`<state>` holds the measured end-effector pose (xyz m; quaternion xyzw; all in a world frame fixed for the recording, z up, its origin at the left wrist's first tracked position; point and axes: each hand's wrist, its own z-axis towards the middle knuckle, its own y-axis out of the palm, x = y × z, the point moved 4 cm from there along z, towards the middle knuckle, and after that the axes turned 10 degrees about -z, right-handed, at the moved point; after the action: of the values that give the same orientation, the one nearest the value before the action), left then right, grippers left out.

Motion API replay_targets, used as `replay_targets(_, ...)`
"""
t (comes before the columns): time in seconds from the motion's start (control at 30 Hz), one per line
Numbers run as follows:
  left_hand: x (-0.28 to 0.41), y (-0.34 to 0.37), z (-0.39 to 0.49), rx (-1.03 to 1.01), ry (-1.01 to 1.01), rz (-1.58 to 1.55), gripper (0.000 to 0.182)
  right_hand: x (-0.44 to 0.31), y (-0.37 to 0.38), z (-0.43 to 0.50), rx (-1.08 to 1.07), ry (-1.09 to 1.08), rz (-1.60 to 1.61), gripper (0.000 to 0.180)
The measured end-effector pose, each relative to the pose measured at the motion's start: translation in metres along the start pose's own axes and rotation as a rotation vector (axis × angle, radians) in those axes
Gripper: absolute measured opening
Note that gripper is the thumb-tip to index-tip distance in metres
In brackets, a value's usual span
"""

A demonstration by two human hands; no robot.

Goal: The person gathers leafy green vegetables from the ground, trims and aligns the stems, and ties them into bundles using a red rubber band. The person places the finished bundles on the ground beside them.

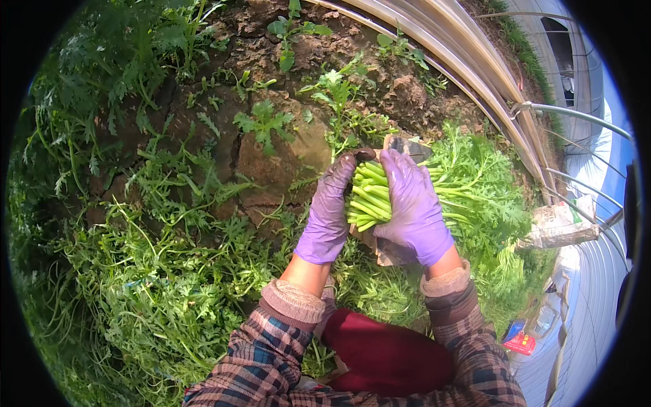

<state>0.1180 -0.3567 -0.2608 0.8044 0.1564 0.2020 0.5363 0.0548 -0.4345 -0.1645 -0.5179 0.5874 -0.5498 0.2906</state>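
Note:
A bunch of leafy greens (371, 196), with lobed leaves like garland chrysanthemum, lies crosswise before me. Its pale cut stem ends point left and its leaves (478, 178) spread to the right. My right hand (412, 203), in a soiled purple glove, is wrapped over the stems near their cut ends. Against those ends rests my left hand (333, 203), gloved the same way, its fingertips dark with dirt. Its palm side is hidden, so whether it grips any stems is unclear. Partly covered by the bunch, a worn flat piece (394, 252) shows below and above it.
Cut greens (168, 305) are heaped at lower left, with taller plants (112, 66) at upper left. Cracked soil (285, 168) bears stubble and small plants. Plastic sheeting (488, 66) and metal hoops (580, 113) curve along the right. A printed sack (564, 221) and a red packet (520, 343) lie there.

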Motion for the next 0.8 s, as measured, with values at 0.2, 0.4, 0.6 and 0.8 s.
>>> replay_targets(0.2,0.013,0.010,-0.014,-0.114,0.024,0.079,0.059,0.002,0.001,-0.007,0.153,-0.153,0.110,0.105)
replay_targets(0.4,0.013,0.024,-0.024,-0.107,0.291,0.436,0.051,-0.002,-0.002,-0.012,0.272,-0.169,0.144,0.107)
replay_targets(0.6,-0.003,0.020,-0.010,0.207,0.340,0.357,0.020,-0.011,-0.002,-0.020,0.206,-0.076,-0.003,0.108)
replay_targets(0.8,-0.001,0.020,-0.013,0.156,0.284,0.352,0.021,-0.010,0.003,-0.012,0.066,-0.027,-0.063,0.125)
